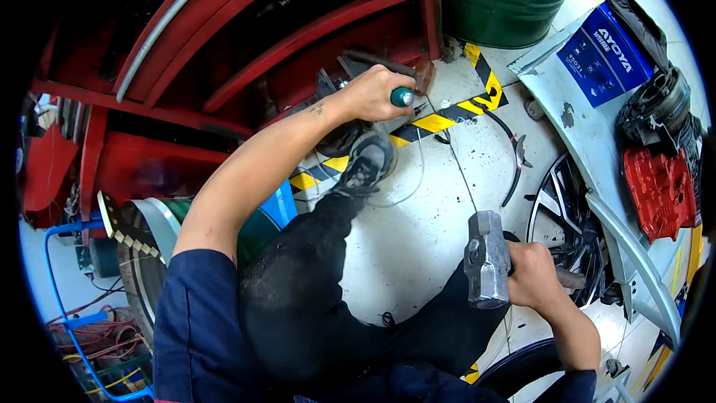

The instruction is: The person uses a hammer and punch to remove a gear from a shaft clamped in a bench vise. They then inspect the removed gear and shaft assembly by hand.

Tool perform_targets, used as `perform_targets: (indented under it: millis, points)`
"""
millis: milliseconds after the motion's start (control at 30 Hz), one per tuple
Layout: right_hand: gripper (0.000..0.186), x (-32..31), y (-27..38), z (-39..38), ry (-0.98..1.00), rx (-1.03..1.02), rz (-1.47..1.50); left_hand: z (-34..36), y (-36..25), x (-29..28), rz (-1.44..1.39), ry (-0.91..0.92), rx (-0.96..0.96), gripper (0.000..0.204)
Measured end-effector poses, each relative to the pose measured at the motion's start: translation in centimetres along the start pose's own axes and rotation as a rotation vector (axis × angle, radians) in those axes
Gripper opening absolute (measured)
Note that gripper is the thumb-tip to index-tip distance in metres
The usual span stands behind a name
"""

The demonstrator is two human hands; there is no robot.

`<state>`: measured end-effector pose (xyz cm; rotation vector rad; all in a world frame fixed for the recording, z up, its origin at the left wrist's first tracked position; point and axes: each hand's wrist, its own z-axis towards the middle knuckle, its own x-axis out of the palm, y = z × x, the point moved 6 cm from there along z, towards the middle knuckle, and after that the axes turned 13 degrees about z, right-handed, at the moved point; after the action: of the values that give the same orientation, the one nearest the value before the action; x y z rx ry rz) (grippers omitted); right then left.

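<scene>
My left hand (371, 95) is closed round a teal-handled tool (403, 97), whose handle end points up toward me. Beneath it, by the red cabinet, lie dark metal parts (332, 133), partly hidden by my hand and arm, and a rusty metal piece (422, 78). My right hand (531, 272) grips a hammer by its short handle, with the large grey steel hammer head (486, 260) in front of my knuckles at lower right. My shoe (362, 164) is on the tiled floor below my left hand.
A red cabinet (313, 26) spans the upper left, beside a green drum (500, 0). At right, a pale workbench (559, 127) holds a blue box (600, 52) and a red casting (655, 190). An alloy wheel (556, 201), pliers (520, 151) and yellow-black floor tape (447, 116) are nearby.
</scene>
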<state>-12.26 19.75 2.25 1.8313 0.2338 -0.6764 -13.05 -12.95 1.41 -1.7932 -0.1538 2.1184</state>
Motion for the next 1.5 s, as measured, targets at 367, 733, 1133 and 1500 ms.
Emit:
perform_targets:
  millis: [367,733,1133,1500]
  points:
    - [0.023,0.9,3.2,6.0,-0.228,-0.115,0.465,-3.2,0.8,3.5,0.184,0.035,0.183,0.019]
    - [0.026,-1.0,-4.2,11.3,-0.407,-0.018,0.276,-0.8,-1.4,3.6,0.31,-0.282,0.169,0.02]
    - [0.016,7.1,-12.8,17.5,-0.33,0.328,1.92,3.1,3.6,0.9,0.076,-0.354,-0.043,0.054]
    - [0.02,10.5,-17.6,17.3,-0.148,0.597,1.896,6.4,5.7,4.3,0.387,-0.275,-0.105,0.037]
